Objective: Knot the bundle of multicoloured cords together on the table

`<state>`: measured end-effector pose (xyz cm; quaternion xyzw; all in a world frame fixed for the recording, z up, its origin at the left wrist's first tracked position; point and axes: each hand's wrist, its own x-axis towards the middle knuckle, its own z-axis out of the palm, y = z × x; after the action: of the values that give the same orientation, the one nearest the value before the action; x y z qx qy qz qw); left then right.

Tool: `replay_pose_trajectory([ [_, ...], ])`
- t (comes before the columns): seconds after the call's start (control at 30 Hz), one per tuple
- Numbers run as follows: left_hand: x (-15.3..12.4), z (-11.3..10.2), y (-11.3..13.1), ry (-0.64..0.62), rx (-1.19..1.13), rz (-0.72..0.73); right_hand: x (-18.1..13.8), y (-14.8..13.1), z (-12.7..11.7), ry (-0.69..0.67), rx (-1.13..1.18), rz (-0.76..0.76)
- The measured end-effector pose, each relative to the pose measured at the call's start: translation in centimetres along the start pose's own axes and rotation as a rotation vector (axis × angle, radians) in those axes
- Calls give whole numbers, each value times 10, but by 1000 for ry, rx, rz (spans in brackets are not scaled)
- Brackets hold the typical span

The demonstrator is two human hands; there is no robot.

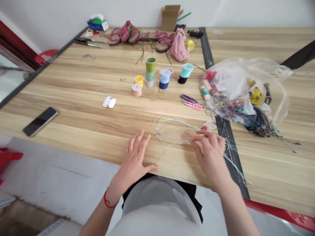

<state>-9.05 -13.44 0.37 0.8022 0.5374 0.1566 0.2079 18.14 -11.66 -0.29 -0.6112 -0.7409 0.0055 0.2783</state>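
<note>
A bundle of thin cords (pixel 172 141) in white, pale blue and yellow lies on the table, tied together at its left end and spread into a loop. Its loose ends (pixel 233 164) trail to the right across a black strip. My left hand (pixel 136 155) rests open beside the tied end, fingers spread on the wood. At the lower strands, my right hand (pixel 210 149) has thumb and forefinger closed on the cords. Fine loose threads curl around the bundle. Above it lie purple thread snips (pixel 189 99) and pink thread snips (pixel 193 105).
Several thread spools (pixel 150 73) stand beyond the cords. A clear plastic bag (pixel 246 88) of coloured materials lies at right. Left are a white earbud case (pixel 109 102) and a phone (pixel 41 121). Pink-and-brown braided straps (pixel 137 36), a pink pouch (pixel 178 46) and a cardboard box (pixel 169 18) sit behind.
</note>
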Motion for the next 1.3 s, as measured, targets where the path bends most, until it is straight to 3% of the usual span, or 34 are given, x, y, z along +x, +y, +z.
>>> replay_pose_trajectory([
  [0.1,-4,-13,-21,33,57,-59,-17,35,-18,26,-144,93],
  [0.2,-6,-24,-39,62,129,-96,-39,66,-39,-77,-325,216],
  [0.3,-3,-29,-43,88,188,-92,-51,78,-49,-131,-351,162],
  [0.43,13,-21,-19,112,166,1,-37,57,-36,-81,-80,-32],
  [0.6,39,0,8,62,60,129,-15,18,-9,-178,75,-130],
  [0.87,49,-3,-19,63,154,137,-17,24,-6,-276,161,-33],
  [0.97,49,-5,-24,-5,206,240,-15,23,-8,-217,311,84],
  [1.03,50,-4,-25,-42,246,294,-13,22,-8,-136,472,245],
  [1.2,51,0,-26,-58,329,336,4,27,-2,195,891,662],
  [1.3,51,0,-26,-69,343,348,16,39,-6,396,931,729],
])
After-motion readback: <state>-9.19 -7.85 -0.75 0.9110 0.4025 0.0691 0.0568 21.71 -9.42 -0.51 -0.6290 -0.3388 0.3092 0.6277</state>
